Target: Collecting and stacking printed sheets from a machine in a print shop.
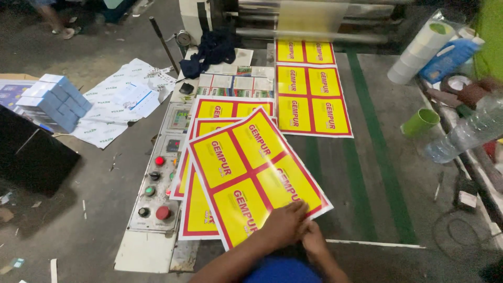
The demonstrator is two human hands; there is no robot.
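With several yellow-and-red printed sheets already stacked at lower centre and more sheets [313,97] still lying on the bench [377,173] above, the left hand [283,224] and right hand [313,241], fingers flat, press the top sheet's [257,170] near edge.
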